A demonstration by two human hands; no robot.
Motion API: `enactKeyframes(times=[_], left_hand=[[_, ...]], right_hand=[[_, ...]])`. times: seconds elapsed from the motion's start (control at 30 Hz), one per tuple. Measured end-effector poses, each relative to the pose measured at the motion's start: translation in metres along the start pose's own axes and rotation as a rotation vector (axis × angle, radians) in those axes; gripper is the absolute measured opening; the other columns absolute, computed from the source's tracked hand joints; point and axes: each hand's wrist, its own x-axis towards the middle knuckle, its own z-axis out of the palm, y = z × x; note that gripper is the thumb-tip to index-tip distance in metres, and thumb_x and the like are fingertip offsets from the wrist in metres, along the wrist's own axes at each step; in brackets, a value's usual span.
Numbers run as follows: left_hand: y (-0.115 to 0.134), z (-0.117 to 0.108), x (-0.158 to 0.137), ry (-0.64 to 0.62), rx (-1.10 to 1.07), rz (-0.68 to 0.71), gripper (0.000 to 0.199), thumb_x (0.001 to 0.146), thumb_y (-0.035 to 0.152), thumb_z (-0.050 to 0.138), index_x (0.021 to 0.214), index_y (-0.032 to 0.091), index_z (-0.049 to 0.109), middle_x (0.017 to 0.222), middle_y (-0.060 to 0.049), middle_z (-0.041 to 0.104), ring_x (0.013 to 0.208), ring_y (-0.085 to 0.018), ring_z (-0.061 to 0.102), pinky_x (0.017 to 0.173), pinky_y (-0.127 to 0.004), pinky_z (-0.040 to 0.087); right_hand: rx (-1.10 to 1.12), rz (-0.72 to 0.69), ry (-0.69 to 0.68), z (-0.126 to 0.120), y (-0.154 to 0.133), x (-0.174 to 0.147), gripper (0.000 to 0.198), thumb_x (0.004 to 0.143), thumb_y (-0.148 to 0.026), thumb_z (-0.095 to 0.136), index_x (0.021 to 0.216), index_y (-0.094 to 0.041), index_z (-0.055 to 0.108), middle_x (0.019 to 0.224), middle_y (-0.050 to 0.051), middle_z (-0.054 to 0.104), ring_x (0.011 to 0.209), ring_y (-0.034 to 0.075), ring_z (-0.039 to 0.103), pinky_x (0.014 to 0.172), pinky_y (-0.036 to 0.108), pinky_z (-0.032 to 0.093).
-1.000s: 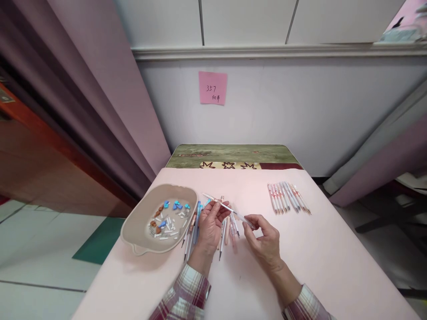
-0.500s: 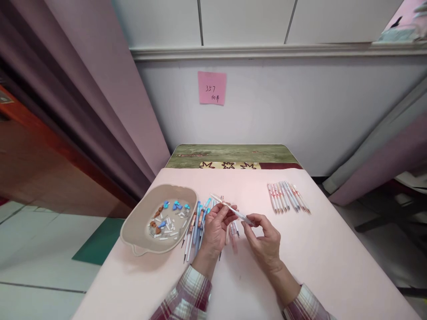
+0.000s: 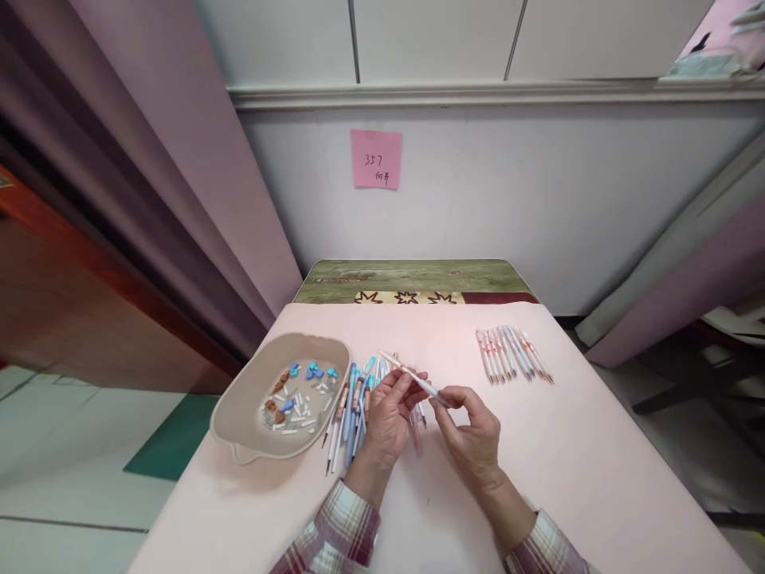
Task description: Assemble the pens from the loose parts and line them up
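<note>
Broadly, a pale wall point(image 3: 508, 199) fills the back, with a mauve curtain point(image 3: 197, 183) hanging along the left side. Below them stands a table covered mostly by a pink cloth point(image 3: 574, 470), its green patterned far end point(image 3: 418, 273) left bare. On the cloth at left sits a beige basin point(image 3: 236, 406). Next come the left hand point(image 3: 388, 418) and the right hand point(image 3: 475, 430), apart from each other, each with thumb and fingers pinched on the same pen. Just beside the basin, partly behind the left wrist, lies a heap of pens point(image 3: 348, 426); well to the right, a neat row of pens point(image 3: 514, 355) lies side by side. A pink note point(image 3: 376, 159) sticks to the wall. The held white pen point(image 3: 425, 387) slants above the cloth, bridging both hands. Smallest are the blue pieces point(image 3: 314, 371), brown pieces point(image 3: 279, 383) and white pieces point(image 3: 306, 422) scattered inside the basin.
</note>
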Motion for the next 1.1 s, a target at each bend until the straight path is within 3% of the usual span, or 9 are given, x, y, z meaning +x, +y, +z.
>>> enactKeyframes(times=[0.2,0.37,0.47,0.57,0.7,0.83,0.9,1.0,1.1], left_hand=[[0.0,0.0012,-0.0013,-0.008,0.013,-0.006,0.023,0.07,0.025,0.078,0.082,0.013,0.064,0.082,-0.008,0.074,0.074,-0.017,0.07,0.069,-0.027,0.056],[-0.0005,0.0005,-0.0022,-0.046,0.024,0.007,0.019,0.075,0.025,0.075,0.084,0.013,0.064,0.084,-0.009,0.074,0.077,-0.017,0.07,0.073,-0.029,0.056],[0.0004,-0.0013,-0.0004,-0.012,-0.003,0.013,0.021,0.072,0.023,0.076,0.084,0.014,0.063,0.083,-0.007,0.074,0.076,-0.017,0.071,0.072,-0.028,0.056],[0.0013,-0.0032,0.0019,0.028,-0.028,0.02,0.023,0.07,0.023,0.078,0.085,0.014,0.063,0.082,-0.006,0.074,0.076,-0.017,0.071,0.07,-0.027,0.055],[0.0007,-0.0045,0.0027,0.015,-0.024,0.019,0.022,0.071,0.023,0.077,0.085,0.014,0.063,0.083,-0.007,0.074,0.076,-0.018,0.071,0.071,-0.028,0.056],[-0.0002,-0.0041,0.0017,0.001,0.002,0.021,0.024,0.07,0.025,0.078,0.085,0.014,0.063,0.082,-0.008,0.074,0.077,-0.019,0.071,0.071,-0.029,0.056],[-0.0001,-0.0037,0.0014,0.009,0.013,0.018,0.026,0.068,0.026,0.079,0.084,0.013,0.063,0.082,-0.008,0.074,0.078,-0.02,0.072,0.071,-0.029,0.057],[0.0007,-0.0032,0.0013,0.017,0.015,0.019,0.027,0.067,0.026,0.08,0.084,0.013,0.063,0.083,-0.008,0.074,0.08,-0.02,0.072,0.072,-0.03,0.057],[0.0012,-0.0026,0.0011,0.006,0.032,0.023,0.026,0.068,0.026,0.08,0.083,0.013,0.063,0.083,-0.009,0.074,0.078,-0.02,0.072,0.073,-0.03,0.057]], right_hand=[[-0.006,0.046,-0.001,-0.0008,-0.0021,0.0007,0.012,0.084,-0.031,0.064,0.084,-0.019,0.064,0.068,0.001,0.065,0.058,0.013,0.058,0.059,0.025,0.05],[-0.022,0.16,-0.101,-0.0037,-0.0018,0.0008,0.027,0.091,-0.037,0.055,0.075,-0.018,0.066,0.059,-0.001,0.062,0.05,0.01,0.056,0.054,0.021,0.046],[0.0,0.168,-0.149,-0.003,-0.0015,0.0006,0.024,0.088,-0.039,0.058,0.096,-0.019,0.066,0.065,-0.001,0.065,0.054,0.011,0.06,0.056,0.021,0.049],[0.025,0.135,-0.124,-0.0004,-0.0032,0.0004,0.035,0.081,-0.037,0.067,0.11,-0.019,0.057,0.075,0.0,0.068,0.06,0.013,0.063,0.06,0.023,0.052],[-0.021,0.104,-0.091,0.0003,-0.0049,0.0004,0.013,0.085,-0.032,0.06,0.091,-0.02,0.06,0.073,0.001,0.067,0.059,0.012,0.062,0.059,0.022,0.051],[-0.054,0.137,-0.14,-0.0026,-0.0026,0.0007,0.024,0.092,-0.036,0.051,0.08,-0.019,0.063,0.062,-0.001,0.064,0.05,0.01,0.058,0.053,0.02,0.046],[-0.049,0.146,-0.163,-0.003,-0.0012,0.0007,0.028,0.094,-0.038,0.048,0.082,-0.019,0.065,0.06,-0.001,0.064,0.05,0.01,0.059,0.053,0.019,0.047],[-0.039,0.133,-0.13,-0.0011,-0.0009,0.0008,0.027,0.086,-0.041,0.059,0.101,-0.019,0.063,0.071,0.0,0.067,0.056,0.012,0.062,0.053,0.02,0.049],[-0.051,0.108,-0.099,0.0004,-0.0021,0.0011,0.023,0.084,-0.039,0.063,0.095,-0.019,0.061,0.075,0.001,0.067,0.058,0.012,0.061,0.058,0.021,0.05]])
